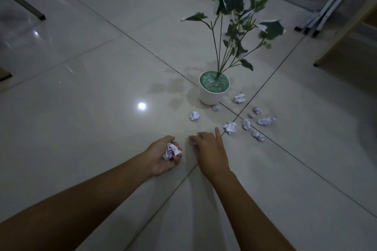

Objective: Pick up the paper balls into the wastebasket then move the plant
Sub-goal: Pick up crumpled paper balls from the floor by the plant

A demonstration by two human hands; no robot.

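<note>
White crumpled paper ball [172,150], cupped in curled left hand [163,156]. Right hand [208,150]: fingers pinched low on floor [81,108]; contents cannot be told. Loose paper balls [230,127] lie scattered near the plant [214,89]. Wastebasket unseen. Risk: overfilled palm spills; reaching snags leaves, tipping pot.

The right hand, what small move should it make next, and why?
Probably close the right hand on the small paper scrap under its fingertips. The left hand already holds a paper ball, and many more lie near the plant. No wastebasket is visible.
</note>
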